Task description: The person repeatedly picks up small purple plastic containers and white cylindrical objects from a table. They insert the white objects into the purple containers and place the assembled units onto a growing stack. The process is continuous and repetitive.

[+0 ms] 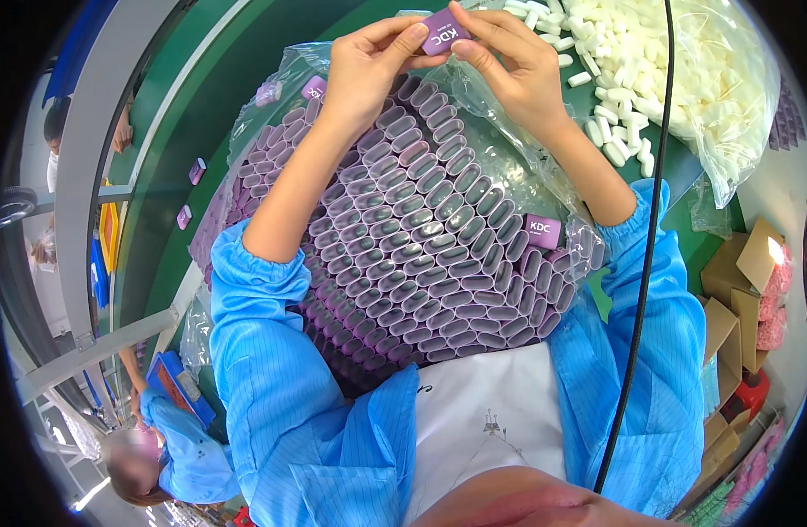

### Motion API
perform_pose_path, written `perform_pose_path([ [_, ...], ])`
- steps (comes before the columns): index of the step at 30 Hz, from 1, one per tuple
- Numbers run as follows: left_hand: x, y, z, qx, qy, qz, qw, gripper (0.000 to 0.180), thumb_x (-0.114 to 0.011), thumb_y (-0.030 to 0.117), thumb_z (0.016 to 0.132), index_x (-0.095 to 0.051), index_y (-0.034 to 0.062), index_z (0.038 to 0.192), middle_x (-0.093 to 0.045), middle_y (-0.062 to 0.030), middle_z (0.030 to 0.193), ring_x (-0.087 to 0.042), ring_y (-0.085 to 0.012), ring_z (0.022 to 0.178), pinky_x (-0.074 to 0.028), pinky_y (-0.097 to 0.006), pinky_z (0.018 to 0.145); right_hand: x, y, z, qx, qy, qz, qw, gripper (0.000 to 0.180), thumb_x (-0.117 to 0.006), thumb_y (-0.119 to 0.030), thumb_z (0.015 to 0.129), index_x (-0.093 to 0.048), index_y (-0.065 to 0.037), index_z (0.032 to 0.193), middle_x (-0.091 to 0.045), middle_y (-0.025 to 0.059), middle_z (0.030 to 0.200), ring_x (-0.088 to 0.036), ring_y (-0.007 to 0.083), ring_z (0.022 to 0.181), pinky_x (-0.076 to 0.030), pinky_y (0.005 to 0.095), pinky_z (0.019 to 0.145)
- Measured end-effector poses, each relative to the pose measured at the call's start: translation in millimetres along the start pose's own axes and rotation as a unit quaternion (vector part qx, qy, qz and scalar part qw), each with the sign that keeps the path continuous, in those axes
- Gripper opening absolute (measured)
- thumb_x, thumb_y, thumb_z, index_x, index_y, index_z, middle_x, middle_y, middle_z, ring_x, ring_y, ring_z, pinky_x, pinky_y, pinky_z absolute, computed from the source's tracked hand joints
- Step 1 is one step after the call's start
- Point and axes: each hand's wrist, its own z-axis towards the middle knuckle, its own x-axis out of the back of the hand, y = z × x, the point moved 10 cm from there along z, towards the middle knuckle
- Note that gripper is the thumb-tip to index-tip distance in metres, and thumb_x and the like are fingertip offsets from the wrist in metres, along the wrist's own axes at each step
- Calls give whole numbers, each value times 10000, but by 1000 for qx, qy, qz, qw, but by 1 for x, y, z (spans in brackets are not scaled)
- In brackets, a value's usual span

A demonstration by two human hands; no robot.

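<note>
Since your left fingers (407,39) and right fingers (481,58) are both pinching that purple case (443,33), I'd keep it light, clear of the open shells (410,186) below them.

From my remote seat I see bold white capitals over a tinier line on the flat, purple, plastic-looking case (445,32) gripped at the far side between the left hand (366,75) and right hand (516,70). I make out matching white capitals on another purple plastic-looking case (541,231) to the right, and on a tilted purple block-shaped case (314,87) at far left. Nearest me, the white cloth shirt (491,404) bears dark script, partly covered.
</note>
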Motion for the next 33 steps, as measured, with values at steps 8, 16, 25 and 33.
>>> perform_pose_path([
  [8, 91, -12, 43, 51, 65, 168, 982, 316, -560, 157, 947, -583, -84, 1150, -646, -152, 1060, -671, -213, 885, -537, -280, 826, 25, 44, 1, -129, 85, 74, 985, 313, -617, -59, 887, -600, 13, 1190, -642, 92, 897, -586, 102, 734, -483, 233, 640],
  [16, 216, -36, 87, 190, 78, 707, 677, 318, -641, 354, 822, -711, 90, 986, -676, -157, 985, -673, -287, 853, -513, -398, 809, -7, 96, -3, -20, -100, -273, 957, 242, -612, -92, 817, -670, -71, 1050, -636, 114, 1058, -531, 297, 1067, -438, 384, 924],
  [25, 72, 43, 2, 26, -162, 669, 725, 193, -624, 115, 819, -690, 76, 996, -653, -132, 839, -626, -300, 763, -490, -377, 708, -41, 91, -6, 53, -223, -298, 927, 334, -611, -58, 791, -611, -59, 1124, -637, 105, 1037, -552, 290, 1041, -469, 386, 885],
  [33, 99, -2, -6, 48, -253, 700, 666, 382, -714, -42, 655, -671, 79, 1014, -574, -88, 987, -579, -288, 914, -470, -394, 784, -19, 99, -8, -74, -148, -201, 966, 306, -662, -72, 803, -599, -71, 1103, -601, 140, 878, -614, 268, 785, -501, 366, 692],
])
